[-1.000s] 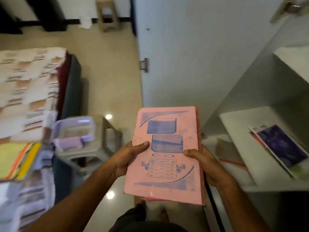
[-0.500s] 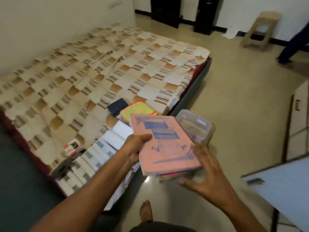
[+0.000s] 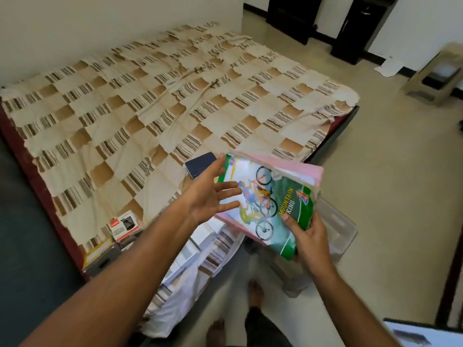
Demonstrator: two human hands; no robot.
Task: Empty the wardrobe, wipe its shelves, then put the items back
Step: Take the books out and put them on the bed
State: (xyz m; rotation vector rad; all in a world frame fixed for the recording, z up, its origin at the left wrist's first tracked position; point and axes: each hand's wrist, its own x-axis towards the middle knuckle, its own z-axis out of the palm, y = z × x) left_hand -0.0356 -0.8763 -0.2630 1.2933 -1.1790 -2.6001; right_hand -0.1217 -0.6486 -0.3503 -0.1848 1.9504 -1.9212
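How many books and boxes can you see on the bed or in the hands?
Books held in the right hand: 2, a green bike book and a pink book behind it
Dark blue book on the bed: 1
Small red and white box on the bed: 1
Total: 4

bed: a mattress (image 3: 325,144) low on the floor against the wall, with a dark red edge
bedspread (image 3: 150,101): cream, tan and striped checks, wrinkled, covering the top
floor (image 3: 390,186): pale beige tiles, glossy
stool (image 3: 437,76): beige plastic, far right by the wall
paper (image 3: 389,67): white sheet on the floor just left of the stool
cabinets (image 3: 295,13): two dark units along the far wall
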